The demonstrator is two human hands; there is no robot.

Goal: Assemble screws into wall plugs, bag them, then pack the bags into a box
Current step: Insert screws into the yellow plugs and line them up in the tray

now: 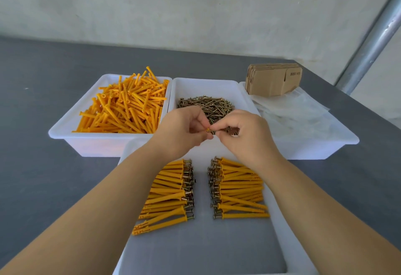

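Nearest the camera, a shallow white tray (280, 227) rests on the grey table (54, 177) and holds two groups of assembled plugs: the left row (167, 194) lies with screw heads pointing right, the right row (238, 190) with screw heads pointing left, leaving a bare strip between them. Above the far end of this tray, both hands meet. The left hand (180, 131) has its fingers curled and pinches an orange wall plug (207, 130), of which only the tip shows. The right hand (245, 135) has its fingers curled and pinches a screw (217, 131), the screw lying level and meeting the plug end. Behind the hands stand three white bins side by side. The left bin (65, 131) is heaped with loose orange plugs (125, 107). The middle bin (208, 85) contains a pile of loose screws (206, 105). The right bin (338, 142) holds clear plastic bags (293, 109), with a stack of flattened cardboard boxes (273, 79) at its far end. A pale wall (195, 3) and a metal pole (373, 42) stand beyond the table.
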